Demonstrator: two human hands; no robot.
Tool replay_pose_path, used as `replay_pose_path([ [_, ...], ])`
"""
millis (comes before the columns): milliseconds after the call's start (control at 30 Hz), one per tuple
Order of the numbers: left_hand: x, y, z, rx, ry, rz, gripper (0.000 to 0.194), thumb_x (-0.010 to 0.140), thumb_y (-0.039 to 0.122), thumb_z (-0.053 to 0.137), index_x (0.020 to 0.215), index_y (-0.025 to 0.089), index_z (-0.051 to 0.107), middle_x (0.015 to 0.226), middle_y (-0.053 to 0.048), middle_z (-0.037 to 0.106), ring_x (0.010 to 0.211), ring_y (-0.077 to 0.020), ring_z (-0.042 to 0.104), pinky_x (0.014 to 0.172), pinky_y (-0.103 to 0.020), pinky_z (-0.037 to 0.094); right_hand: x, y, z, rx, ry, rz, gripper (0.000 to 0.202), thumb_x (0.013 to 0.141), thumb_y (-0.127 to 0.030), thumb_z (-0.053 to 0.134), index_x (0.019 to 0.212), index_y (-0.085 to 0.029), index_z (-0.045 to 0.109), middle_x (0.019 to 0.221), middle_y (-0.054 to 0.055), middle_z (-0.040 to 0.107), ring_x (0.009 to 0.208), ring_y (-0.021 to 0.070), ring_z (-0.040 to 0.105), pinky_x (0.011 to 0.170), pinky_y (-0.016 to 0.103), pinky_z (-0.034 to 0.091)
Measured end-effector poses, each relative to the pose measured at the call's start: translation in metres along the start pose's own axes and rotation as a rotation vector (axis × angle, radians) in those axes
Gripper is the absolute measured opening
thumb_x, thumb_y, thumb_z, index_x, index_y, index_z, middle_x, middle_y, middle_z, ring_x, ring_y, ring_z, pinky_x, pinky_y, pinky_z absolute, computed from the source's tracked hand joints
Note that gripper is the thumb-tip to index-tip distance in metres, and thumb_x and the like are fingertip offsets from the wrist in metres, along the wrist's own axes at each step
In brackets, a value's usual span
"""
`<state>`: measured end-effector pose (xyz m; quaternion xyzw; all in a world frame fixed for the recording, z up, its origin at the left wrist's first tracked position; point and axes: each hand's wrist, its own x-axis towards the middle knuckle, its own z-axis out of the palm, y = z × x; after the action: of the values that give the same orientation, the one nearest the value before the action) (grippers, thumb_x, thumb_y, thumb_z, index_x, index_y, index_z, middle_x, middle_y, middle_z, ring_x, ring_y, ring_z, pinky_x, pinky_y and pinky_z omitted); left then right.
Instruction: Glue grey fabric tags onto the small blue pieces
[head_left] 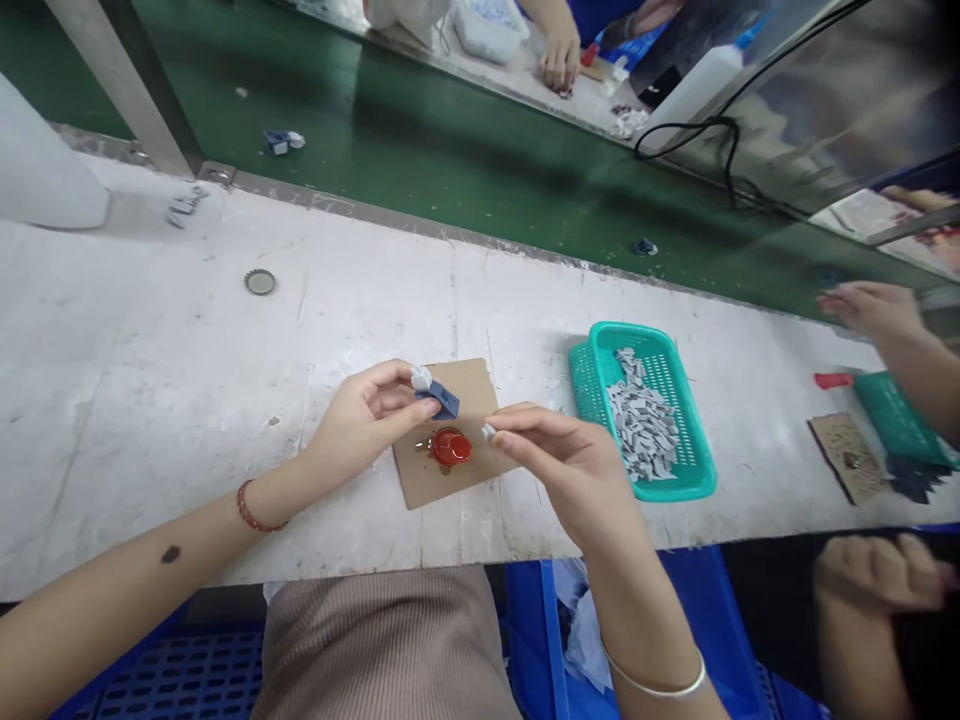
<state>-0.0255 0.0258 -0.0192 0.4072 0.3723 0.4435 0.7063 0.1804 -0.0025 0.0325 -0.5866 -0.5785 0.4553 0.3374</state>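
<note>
My left hand (375,415) pinches a small dark-blue plastic piece with a light-grey part (441,398) over the back edge of a cardboard square (420,485). Between thumb and fingertips of my right hand (574,460) is a small light-grey plastic piece (489,432), mostly covered by the fingers. On the cardboard, between my hands, sits a red cap (450,447) with a wet, shiny surface and brownish liquid around it. To the right of my right hand stands a green basket (701,470) holding many small grey pieces (645,425).
A bottle cap (259,282) lies on the white table at left, near a white container (45,160). Dark-blue pieces (281,142) lie on the green belt (420,130) behind. A co-worker's hand (874,305) is at right; another person's hand (560,55) is across the belt.
</note>
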Motion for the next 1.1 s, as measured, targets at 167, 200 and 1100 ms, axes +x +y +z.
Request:
replay_pose_path([
  [167,-0.007,0.002,0.006,-0.037,-0.051,0.012,0.015,0.080,0.028,0.073,0.091,0.020,0.066,0.089,-0.005,0.075,0.089,-0.0228,0.072,0.080,-0.037,0.061,0.010,-0.005,-0.003,0.196,0.018,0.146,0.018,0.074,-0.037,0.080,0.086,-0.024,0.077,0.086,0.004,0.077,0.083,0.0213,0.071,0.080,0.039,0.059],
  [200,-0.008,0.003,0.007,-0.040,-0.056,0.012,0.015,0.080,0.027,0.073,0.090,0.020,0.065,0.089,-0.005,0.074,0.089,-0.0229,0.072,0.080,-0.037,0.061,0.011,-0.007,-0.001,0.200,0.003,0.148,0.018,0.075,-0.036,0.080,0.087,-0.024,0.077,0.088,0.004,0.077,0.084,0.0214,0.071,0.081,0.040,0.059],
  [1100,-0.015,0.000,0.011,0.045,-0.020,0.118,0.010,0.080,0.015,0.070,0.089,0.018,0.068,0.086,-0.002,0.074,0.082,-0.0155,0.072,0.076,-0.027,0.061,0.010,-0.037,0.016,0.076,-0.129,0.028,0.006,0.080,-0.026,0.075,0.078,-0.020,0.074,0.087,0.005,0.072,0.081,0.0190,0.068,0.070,0.032,0.059],
])
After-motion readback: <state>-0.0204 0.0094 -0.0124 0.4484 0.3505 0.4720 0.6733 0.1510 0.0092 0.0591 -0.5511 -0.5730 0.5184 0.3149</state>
